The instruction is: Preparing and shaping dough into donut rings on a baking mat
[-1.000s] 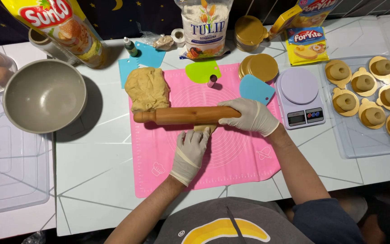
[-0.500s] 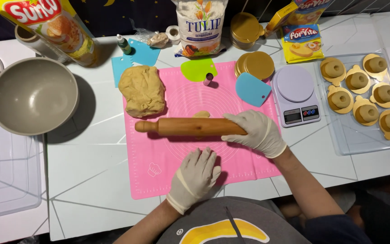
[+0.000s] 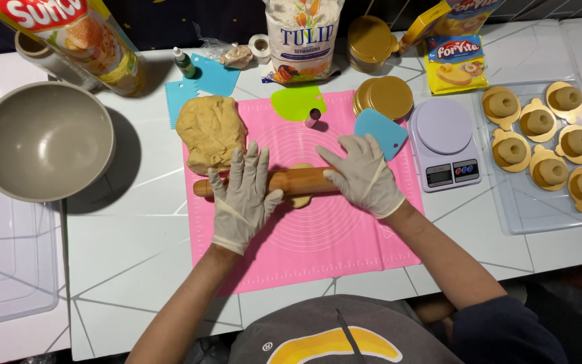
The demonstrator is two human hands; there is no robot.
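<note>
Palms flat, fingers spread: my left hand [image 3: 242,195] and right hand [image 3: 365,175] press the rolling pin [image 3: 284,182] mid-mat [image 3: 318,236] over a small dough piece [image 3: 300,199], barely flattened. The big dough lump [image 3: 210,131] sits far-left, unrolled.

View: one head-worn camera; above the white table [image 3: 136,269]; no second view
Facing: almost straight down; far table edge at top
Nearness: close; forearms and wearer's chest at bottom
Centre: pink mat [image 3: 331,236]
</note>
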